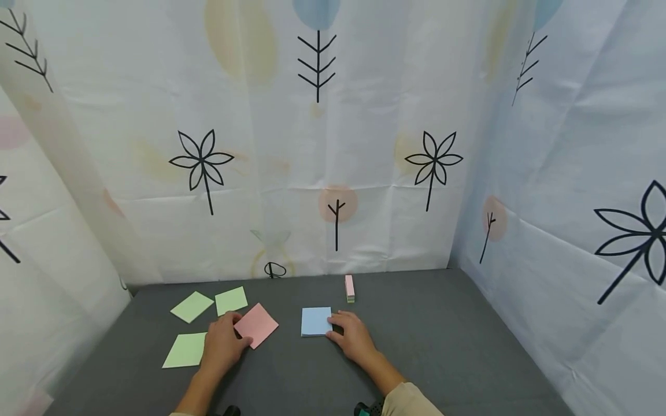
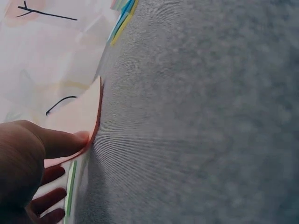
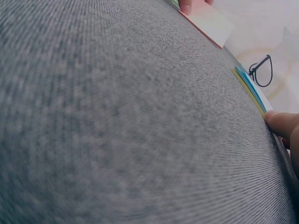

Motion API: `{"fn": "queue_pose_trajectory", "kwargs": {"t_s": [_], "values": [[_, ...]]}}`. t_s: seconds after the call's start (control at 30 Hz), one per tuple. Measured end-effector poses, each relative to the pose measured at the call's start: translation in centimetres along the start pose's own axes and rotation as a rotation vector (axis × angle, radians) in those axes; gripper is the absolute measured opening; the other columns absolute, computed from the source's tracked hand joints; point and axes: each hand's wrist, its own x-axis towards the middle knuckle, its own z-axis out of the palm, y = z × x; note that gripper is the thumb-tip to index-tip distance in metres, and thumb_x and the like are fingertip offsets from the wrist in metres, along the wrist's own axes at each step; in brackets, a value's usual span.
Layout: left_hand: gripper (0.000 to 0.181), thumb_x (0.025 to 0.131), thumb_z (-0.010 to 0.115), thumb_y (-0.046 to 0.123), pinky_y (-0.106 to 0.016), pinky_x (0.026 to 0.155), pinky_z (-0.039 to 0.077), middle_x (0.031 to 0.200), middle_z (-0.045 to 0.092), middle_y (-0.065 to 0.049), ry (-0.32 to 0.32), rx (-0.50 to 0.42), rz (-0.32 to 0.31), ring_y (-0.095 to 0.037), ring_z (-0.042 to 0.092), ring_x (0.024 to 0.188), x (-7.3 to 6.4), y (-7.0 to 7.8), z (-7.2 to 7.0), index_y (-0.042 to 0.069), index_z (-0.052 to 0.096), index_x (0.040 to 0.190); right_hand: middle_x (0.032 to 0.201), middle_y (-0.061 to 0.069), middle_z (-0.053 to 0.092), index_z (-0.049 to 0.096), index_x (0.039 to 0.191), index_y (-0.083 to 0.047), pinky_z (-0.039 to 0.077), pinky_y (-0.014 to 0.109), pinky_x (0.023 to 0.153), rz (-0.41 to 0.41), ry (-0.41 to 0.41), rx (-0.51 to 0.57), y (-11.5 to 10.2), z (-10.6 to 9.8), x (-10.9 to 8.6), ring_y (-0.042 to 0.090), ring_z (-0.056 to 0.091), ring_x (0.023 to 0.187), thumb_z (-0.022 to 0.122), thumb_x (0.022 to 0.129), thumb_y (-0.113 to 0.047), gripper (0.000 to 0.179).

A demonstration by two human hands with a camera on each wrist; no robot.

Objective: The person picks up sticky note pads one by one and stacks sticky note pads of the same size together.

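My left hand [image 1: 222, 342] pinches a pink sticky note [image 1: 257, 326] by its left corner, thumb on the near edge. In the left wrist view the pink note [image 2: 77, 119] looks slightly bowed, held close over the grey table. To its right, my right hand [image 1: 354, 337] grips the right edge of a sticky-note pad with a blue top [image 1: 315, 321], between thumb and fingers. From the side, the right wrist view shows a yellow layer under the blue layers of that pad [image 3: 252, 91]. Partly behind my left hand lies a green sticky note [image 1: 185, 350].
Two more green notes, one at the far left [image 1: 192, 307] and one beside it [image 1: 231, 299], lie beyond my left hand. A narrow pink-topped stack [image 1: 350, 288] with green below stands near the back edge. Patterned white cloth [image 1: 385, 231] walls the grey table [image 1: 447, 346] at back and sides.
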Motion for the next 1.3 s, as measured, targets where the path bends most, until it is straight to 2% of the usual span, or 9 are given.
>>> {"fn": "queue_pose_trajectory", "kwargs": {"t_s": [0.13,0.27,0.4,0.47,0.57,0.67,0.8,0.97,1.3], "values": [[0.053,0.073,0.083,0.005,-0.047,0.074,0.050,0.099,0.064,-0.015,0.013,-0.048,0.027,-0.028,0.060,0.085,-0.2,0.3,0.3,0.001,0.055,0.118,0.119,0.009,0.067,0.070,0.117,-0.005,0.046,0.050,0.094,0.003,0.001,-0.002,0.1,0.1,-0.2,0.031,0.055,0.120,0.075,0.086,-0.021,0.036],[0.046,0.077,0.079,0.001,-0.037,0.064,0.047,0.087,0.060,-0.007,0.052,-0.107,0.062,-0.020,0.056,0.075,-0.3,0.9,0.2,0.007,0.057,0.117,0.118,0.010,0.067,0.071,0.117,-0.004,0.047,0.050,0.093,-0.001,0.012,-0.010,0.2,0.2,-0.2,0.031,0.056,0.119,0.075,0.086,-0.021,0.035],[0.043,0.080,0.077,-0.001,-0.032,0.060,0.048,0.089,0.063,-0.005,0.092,-0.212,0.075,-0.018,0.061,0.073,-0.1,1.5,0.1,0.010,0.062,0.119,0.119,0.010,0.067,0.071,0.116,-0.005,0.047,0.050,0.093,0.003,0.015,-0.015,0.2,0.2,-0.2,0.031,0.056,0.119,0.075,0.086,-0.021,0.035],[0.041,0.082,0.076,0.001,-0.031,0.060,0.050,0.094,0.066,-0.006,0.109,-0.269,0.053,-0.020,0.065,0.074,0.0,1.9,0.1,0.010,0.064,0.120,0.119,0.010,0.066,0.071,0.117,-0.004,0.046,0.050,0.094,0.010,0.011,-0.011,0.1,0.2,-0.2,0.031,0.055,0.119,0.075,0.086,-0.020,0.035],[0.040,0.083,0.075,0.003,-0.028,0.059,0.050,0.098,0.068,-0.009,0.119,-0.364,-0.017,-0.022,0.069,0.075,0.4,2.2,0.4,0.010,0.064,0.121,0.119,0.011,0.066,0.071,0.116,-0.004,0.046,0.050,0.094,0.006,0.011,-0.013,0.1,0.1,-0.1,0.032,0.055,0.119,0.075,0.086,-0.020,0.035],[0.040,0.084,0.074,0.003,-0.025,0.056,0.048,0.101,0.069,-0.014,0.092,-0.459,-0.097,-0.021,0.070,0.070,0.9,2.5,1.0,0.009,0.063,0.122,0.120,0.011,0.066,0.071,0.117,-0.005,0.046,0.050,0.094,0.008,0.009,-0.014,0.1,0.1,0.0,0.032,0.055,0.119,0.074,0.086,-0.021,0.035],[0.040,0.084,0.073,0.000,-0.025,0.057,0.052,0.103,0.068,-0.021,0.049,-0.567,-0.152,-0.020,0.068,0.066,1.2,3.0,2.1,0.003,0.062,0.123,0.121,0.010,0.066,0.070,0.118,-0.005,0.046,0.049,0.095,0.017,-0.003,-0.014,0.2,0.2,0.0,0.031,0.055,0.120,0.074,0.086,-0.021,0.035],[0.040,0.083,0.074,-0.002,-0.029,0.061,0.056,0.100,0.069,-0.022,0.030,-0.587,-0.173,-0.022,0.069,0.073,1.2,3.8,3.5,0.000,0.062,0.121,0.119,0.009,0.067,0.071,0.116,-0.006,0.046,0.049,0.095,0.019,-0.007,-0.022,0.1,0.3,0.1,0.031,0.055,0.120,0.075,0.085,-0.021,0.035],[0.039,0.082,0.077,0.004,-0.034,0.064,0.055,0.095,0.072,-0.017,0.005,-0.486,-0.151,-0.021,0.070,0.071,1.8,5.9,4.9,0.001,0.064,0.119,0.118,0.010,0.067,0.071,0.116,-0.005,0.047,0.050,0.094,0.001,0.019,-0.016,0.0,0.3,0.2,0.031,0.056,0.119,0.075,0.085,-0.021,0.035]]}}
